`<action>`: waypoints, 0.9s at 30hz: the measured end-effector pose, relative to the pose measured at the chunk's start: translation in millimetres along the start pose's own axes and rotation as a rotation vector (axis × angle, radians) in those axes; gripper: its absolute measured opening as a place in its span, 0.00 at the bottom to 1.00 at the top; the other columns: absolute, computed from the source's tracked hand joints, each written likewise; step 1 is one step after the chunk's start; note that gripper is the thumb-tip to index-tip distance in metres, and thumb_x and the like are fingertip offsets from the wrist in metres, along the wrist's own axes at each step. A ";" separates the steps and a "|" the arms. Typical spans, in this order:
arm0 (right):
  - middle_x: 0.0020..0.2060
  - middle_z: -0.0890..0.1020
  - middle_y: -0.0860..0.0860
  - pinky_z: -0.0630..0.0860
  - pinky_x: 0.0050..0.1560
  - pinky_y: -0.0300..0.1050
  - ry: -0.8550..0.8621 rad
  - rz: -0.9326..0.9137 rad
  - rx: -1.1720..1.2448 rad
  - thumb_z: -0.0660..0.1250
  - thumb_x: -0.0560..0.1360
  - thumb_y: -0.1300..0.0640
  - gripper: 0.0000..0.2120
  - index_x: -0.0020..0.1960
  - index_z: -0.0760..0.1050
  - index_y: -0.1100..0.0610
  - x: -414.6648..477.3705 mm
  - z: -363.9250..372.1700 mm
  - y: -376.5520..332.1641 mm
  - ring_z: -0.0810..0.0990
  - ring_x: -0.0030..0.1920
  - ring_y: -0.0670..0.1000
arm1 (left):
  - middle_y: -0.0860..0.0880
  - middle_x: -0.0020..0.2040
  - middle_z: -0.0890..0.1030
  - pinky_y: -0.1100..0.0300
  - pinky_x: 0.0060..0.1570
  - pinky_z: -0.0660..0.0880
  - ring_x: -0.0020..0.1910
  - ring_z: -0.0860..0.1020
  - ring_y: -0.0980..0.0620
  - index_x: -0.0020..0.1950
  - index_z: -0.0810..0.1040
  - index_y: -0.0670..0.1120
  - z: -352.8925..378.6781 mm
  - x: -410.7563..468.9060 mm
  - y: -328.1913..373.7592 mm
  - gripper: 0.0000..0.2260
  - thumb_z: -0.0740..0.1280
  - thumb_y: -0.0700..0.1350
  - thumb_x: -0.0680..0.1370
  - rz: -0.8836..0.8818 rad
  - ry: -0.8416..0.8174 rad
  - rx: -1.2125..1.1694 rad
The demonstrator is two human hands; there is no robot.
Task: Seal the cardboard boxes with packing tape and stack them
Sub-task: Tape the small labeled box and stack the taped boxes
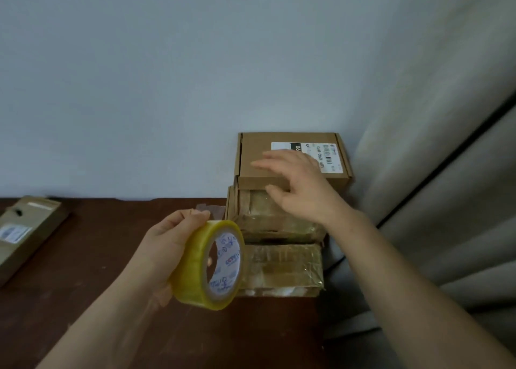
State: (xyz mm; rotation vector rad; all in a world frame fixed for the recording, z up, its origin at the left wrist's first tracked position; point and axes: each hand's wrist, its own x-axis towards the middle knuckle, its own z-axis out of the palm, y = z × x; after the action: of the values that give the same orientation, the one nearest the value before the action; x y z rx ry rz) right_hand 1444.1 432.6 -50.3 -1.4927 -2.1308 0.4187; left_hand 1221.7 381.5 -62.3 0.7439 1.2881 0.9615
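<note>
I see the left hand [164,245] curled round the packing tape roll [195,265], above the table [97,257]; the right hand [304,189] spreads straight fingers over the labelled top box [259,150] — contact unclear; beneath it sit the taped middle box [268,217] and taped bottom box [282,265] — stacked against the wall.

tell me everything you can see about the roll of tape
The roll of tape is a wide ring of clear, yellowish packing tape wound on a white core printed in blue and red. The left hand grips it from the left, thumb on its upper edge, and holds it tilted above the dark table. Its hole faces right, towards the lowest taped box close by. Whether it touches that box cannot be told.
</note>
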 end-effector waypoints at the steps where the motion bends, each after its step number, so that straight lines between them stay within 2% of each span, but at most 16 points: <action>1: 0.65 0.75 0.45 0.58 0.68 0.40 0.019 0.001 0.107 0.65 0.76 0.61 0.19 0.64 0.77 0.47 -2.9 6.6 -11.0 0.68 0.66 0.44 | 0.47 0.28 0.78 0.60 0.23 0.74 0.23 0.76 0.51 0.43 0.80 0.45 -0.7 -3.6 0.5 0.06 0.71 0.47 0.71 -0.002 0.011 0.004; 3: 0.56 0.80 0.43 0.68 0.59 0.31 0.024 0.069 0.287 0.64 0.77 0.63 0.14 0.57 0.81 0.50 -7.7 21.5 -31.9 0.75 0.57 0.40 | 0.47 0.28 0.78 0.59 0.24 0.74 0.23 0.77 0.52 0.43 0.79 0.45 -5.2 -9.8 0.6 0.05 0.70 0.46 0.73 0.003 0.041 0.006; 5: 0.47 0.82 0.40 0.74 0.53 0.30 0.013 0.180 0.444 0.65 0.77 0.62 0.11 0.52 0.83 0.50 -10.4 36.4 -49.5 0.79 0.50 0.40 | 0.47 0.29 0.78 0.59 0.24 0.75 0.24 0.77 0.52 0.43 0.79 0.45 -12.6 -15.1 0.1 0.04 0.70 0.45 0.74 0.006 0.070 0.003; 8: 0.39 0.83 0.42 0.75 0.45 0.30 -0.069 0.328 0.710 0.64 0.78 0.62 0.12 0.45 0.81 0.48 -10.5 59.1 -71.2 0.80 0.42 0.38 | 0.48 0.30 0.78 0.59 0.26 0.76 0.24 0.77 0.53 0.42 0.79 0.46 -28.5 -20.2 -0.5 0.04 0.69 0.45 0.75 0.026 0.122 0.006; 11: 0.36 0.82 0.43 0.72 0.38 0.29 -0.116 0.368 0.750 0.63 0.78 0.63 0.13 0.42 0.80 0.48 -8.5 84.2 -93.7 0.77 0.34 0.35 | 0.47 0.32 0.76 0.57 0.31 0.75 0.28 0.75 0.52 0.42 0.78 0.46 -52.4 -21.2 -1.0 0.02 0.68 0.43 0.75 0.058 0.181 -0.018; 14: 0.32 0.79 0.43 0.70 0.35 0.31 -0.086 0.390 0.761 0.64 0.77 0.62 0.13 0.40 0.79 0.47 -5.7 105.1 -113.6 0.75 0.31 0.36 | 0.45 0.36 0.75 0.55 0.37 0.73 0.34 0.74 0.48 0.42 0.78 0.46 -73.7 -21.0 0.8 0.02 0.68 0.42 0.75 0.070 0.219 -0.059; 17: 0.27 0.77 0.44 0.69 0.28 0.33 -0.063 0.439 0.819 0.65 0.77 0.59 0.09 0.40 0.78 0.51 2.2 131.5 -144.8 0.73 0.26 0.40 | 0.46 0.37 0.74 0.55 0.39 0.72 0.38 0.73 0.48 0.41 0.78 0.46 -110.4 -21.2 2.7 0.03 0.68 0.42 0.75 0.094 0.248 -0.086; 20: 0.25 0.76 0.47 0.67 0.22 0.37 -0.118 0.480 0.880 0.65 0.78 0.54 0.05 0.44 0.76 0.54 9.6 163.4 -183.3 0.72 0.21 0.46 | 0.46 0.37 0.74 0.56 0.38 0.72 0.37 0.74 0.49 0.41 0.77 0.46 -156.3 -21.1 4.4 0.04 0.67 0.43 0.76 0.111 0.270 -0.103; 23: 0.26 0.77 0.50 0.67 0.21 0.38 -0.172 0.500 0.917 0.63 0.79 0.53 0.06 0.48 0.75 0.55 21.2 205.2 -226.9 0.73 0.21 0.49 | 0.46 0.38 0.76 0.54 0.40 0.72 0.38 0.74 0.49 0.40 0.77 0.46 -215.6 -20.6 7.1 0.05 0.68 0.43 0.76 0.132 0.297 -0.117; 27: 0.25 0.77 0.49 0.65 0.20 0.37 -0.107 0.590 0.943 0.63 0.80 0.55 0.05 0.48 0.73 0.56 44.6 274.1 -284.9 0.71 0.20 0.48 | 0.48 0.38 0.76 0.55 0.41 0.72 0.40 0.74 0.50 0.40 0.77 0.48 -312.3 -21.3 9.9 0.05 0.68 0.43 0.76 0.142 0.345 -0.149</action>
State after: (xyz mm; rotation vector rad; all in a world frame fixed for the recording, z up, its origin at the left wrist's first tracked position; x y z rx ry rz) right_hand 1055.5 383.6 -120.1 -1.4444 -1.1629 1.4805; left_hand 911.8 347.3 -92.4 0.5754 1.4549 1.3294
